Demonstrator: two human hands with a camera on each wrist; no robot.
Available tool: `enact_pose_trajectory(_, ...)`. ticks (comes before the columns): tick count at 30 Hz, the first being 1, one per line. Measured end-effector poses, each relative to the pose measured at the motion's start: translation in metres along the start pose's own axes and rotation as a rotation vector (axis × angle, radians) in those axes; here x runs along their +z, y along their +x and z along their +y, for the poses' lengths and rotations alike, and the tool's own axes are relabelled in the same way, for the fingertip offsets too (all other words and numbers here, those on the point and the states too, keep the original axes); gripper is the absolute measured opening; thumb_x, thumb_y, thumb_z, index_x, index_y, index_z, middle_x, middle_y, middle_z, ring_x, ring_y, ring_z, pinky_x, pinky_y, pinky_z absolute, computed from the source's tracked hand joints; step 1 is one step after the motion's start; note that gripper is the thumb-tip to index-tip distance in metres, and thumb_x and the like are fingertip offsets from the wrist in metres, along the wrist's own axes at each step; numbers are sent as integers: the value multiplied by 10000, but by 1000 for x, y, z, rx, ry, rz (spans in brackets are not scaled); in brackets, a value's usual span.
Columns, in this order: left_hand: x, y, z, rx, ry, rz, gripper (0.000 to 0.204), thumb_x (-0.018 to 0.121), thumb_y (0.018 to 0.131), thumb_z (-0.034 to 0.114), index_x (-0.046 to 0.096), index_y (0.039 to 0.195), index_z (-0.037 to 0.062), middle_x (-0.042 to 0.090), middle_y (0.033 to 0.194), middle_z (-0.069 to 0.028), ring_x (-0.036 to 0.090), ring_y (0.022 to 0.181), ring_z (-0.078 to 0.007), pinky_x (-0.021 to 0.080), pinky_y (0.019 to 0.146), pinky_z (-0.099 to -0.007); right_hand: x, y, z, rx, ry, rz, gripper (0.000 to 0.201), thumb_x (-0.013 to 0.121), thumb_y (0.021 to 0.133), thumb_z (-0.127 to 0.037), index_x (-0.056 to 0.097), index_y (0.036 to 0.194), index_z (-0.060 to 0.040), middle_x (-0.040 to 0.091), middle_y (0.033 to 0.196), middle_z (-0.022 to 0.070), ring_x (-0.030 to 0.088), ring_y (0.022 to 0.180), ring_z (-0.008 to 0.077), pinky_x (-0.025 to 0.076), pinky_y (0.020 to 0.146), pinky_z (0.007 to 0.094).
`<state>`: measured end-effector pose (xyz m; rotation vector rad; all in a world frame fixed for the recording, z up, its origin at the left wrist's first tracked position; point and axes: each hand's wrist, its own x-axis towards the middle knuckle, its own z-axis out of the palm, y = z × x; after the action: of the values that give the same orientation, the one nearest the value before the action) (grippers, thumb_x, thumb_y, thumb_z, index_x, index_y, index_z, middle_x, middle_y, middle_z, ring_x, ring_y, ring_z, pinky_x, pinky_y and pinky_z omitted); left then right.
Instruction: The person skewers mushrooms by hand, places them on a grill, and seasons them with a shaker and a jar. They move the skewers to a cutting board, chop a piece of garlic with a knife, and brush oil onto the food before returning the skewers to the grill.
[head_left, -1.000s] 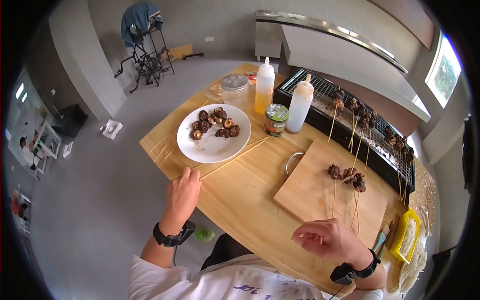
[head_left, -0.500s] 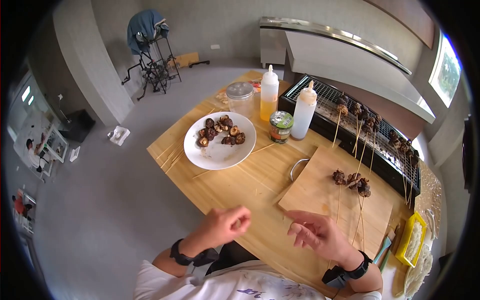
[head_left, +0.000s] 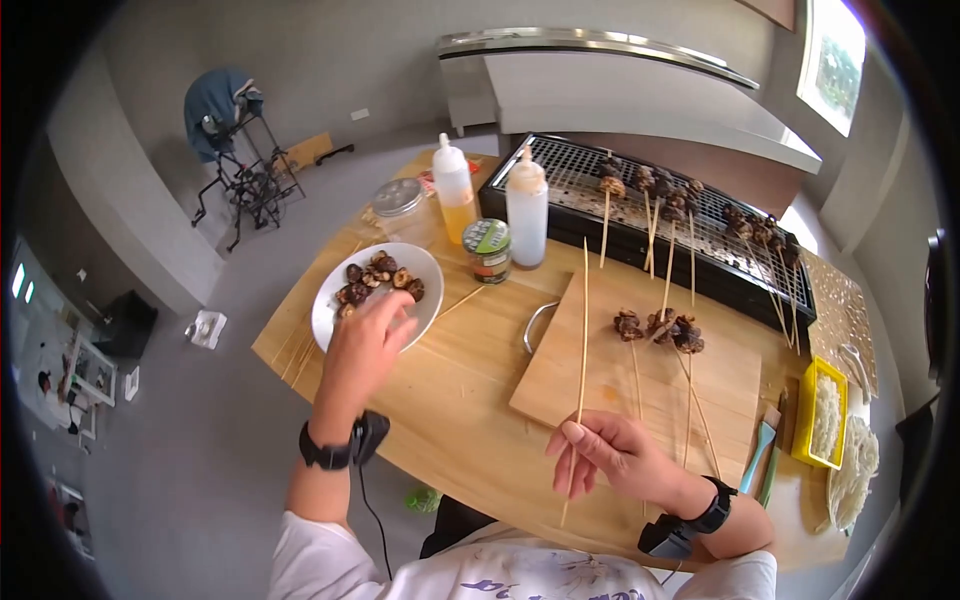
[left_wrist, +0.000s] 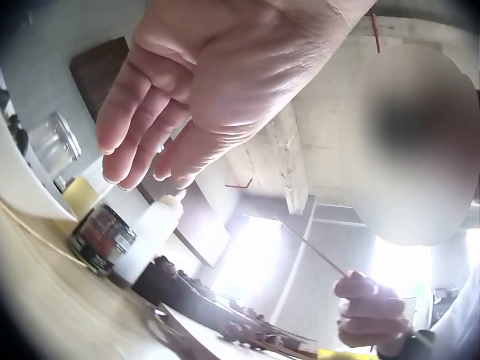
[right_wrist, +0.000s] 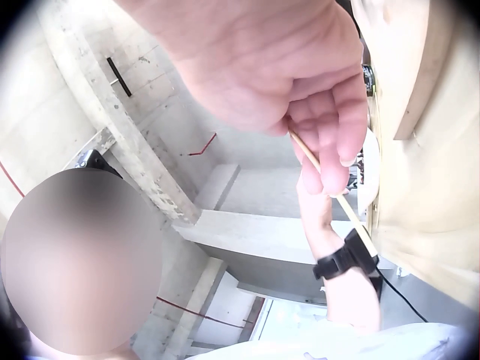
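Observation:
My left hand (head_left: 365,345) reaches over the near rim of a white plate (head_left: 434,285), fingers loosely bent beside the dark mushrooms (head_left: 380,268) on it. Nothing lies between those fingers (left_wrist: 135,142) in the left wrist view. Between thumb and fingers, my right hand (head_left: 620,458) pinches a bare wooden skewer (head_left: 584,340), held nearly upright at the near edge of a wooden cutting board (head_left: 548,385). The skewer's lower end (right_wrist: 352,214) sticks out below the hand in the right wrist view. Several mushroom skewers (head_left: 688,335) lie on the board behind this hand.
A black grill (head_left: 690,240) holding more mushroom skewers runs along the far right. Two squeeze bottles (head_left: 527,215), a green-lidded jar (head_left: 488,252) and a clear jar (head_left: 400,205) stand behind the plate. Loose skewers (head_left: 300,345) lie left of it. A yellow tray (head_left: 812,445) sits far right.
My left hand moved from the table's left edge toward my right hand, then out to the plate. The right hand, earlier without a skewer, now pinches one. The head view has turned right.

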<state>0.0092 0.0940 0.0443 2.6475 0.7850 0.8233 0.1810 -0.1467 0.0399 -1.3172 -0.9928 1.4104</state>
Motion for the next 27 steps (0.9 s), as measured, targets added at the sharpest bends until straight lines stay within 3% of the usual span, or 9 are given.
enact_pose_trajectory(2, -4, 19, -31, -54, 75, 11, 226, 607, 782, 70, 566, 1003, 49, 601, 906, -143, 592, 820, -311, 465, 704, -377, 1, 2, 3, 53, -44, 35, 342, 362, 971, -301, 571, 971, -31, 610, 637, 31, 556, 523, 75, 434, 488, 205)
enact_pose_trajectory(8, 12, 45, -58, -99, 136, -219, 364, 636, 733, 36, 579, 1087, 96, 587, 976, -145, 574, 908, -305, 456, 760, -393, 2, 7, 14, 43, -96, 56, 344, 384, 967, -296, 584, 1014, -21, 550, 529, 8, 492, 450, 55, 401, 461, 209)
enact_pose_trajectory(12, 32, 53, -83, -103, 225, -337, 366, 655, 689, 21, 566, 1037, 93, 572, 981, -139, 560, 927, -320, 450, 777, -396, 2, 7, 18, 4, -151, 69, 336, 392, 966, -284, 588, 1019, -16, 524, 510, -1, 485, 454, 50, 393, 465, 218)
enact_pose_trajectory(14, 34, 55, -95, -93, 211, -402, 306, 666, 664, 21, 531, 936, 63, 571, 926, -132, 559, 914, -323, 447, 763, -401, 2, 7, 21, -1, -154, 60, 329, 398, 965, -276, 596, 1008, -17, 515, 505, 2, 495, 464, 52, 398, 473, 228)
enact_pose_trajectory(21, 25, 49, -86, -120, 130, -415, 296, 670, 652, 25, 453, 851, 37, 575, 854, -130, 559, 873, -313, 439, 723, -393, 4, 6, 22, 1, -224, 48, 297, 426, 957, -256, 617, 985, -30, 505, 522, 2, 507, 478, 60, 406, 483, 230)
enact_pose_trajectory(24, 20, 39, -79, -216, 87, -426, 288, 660, 657, 18, 464, 868, 36, 575, 857, -129, 560, 866, -313, 437, 725, -394, 5, 7, 27, -18, -266, 28, 283, 433, 954, -246, 619, 992, -37, 499, 527, 0, 509, 482, 59, 408, 485, 227)
enact_pose_trajectory(27, 21, 25, -88, -152, 51, -325, 271, 648, 667, 20, 489, 887, 32, 586, 857, -122, 568, 838, -313, 443, 730, -389, 7, 6, 26, -11, -291, 2, 280, 435, 953, -246, 620, 999, -41, 496, 526, -2, 506, 482, 58, 409, 486, 226)
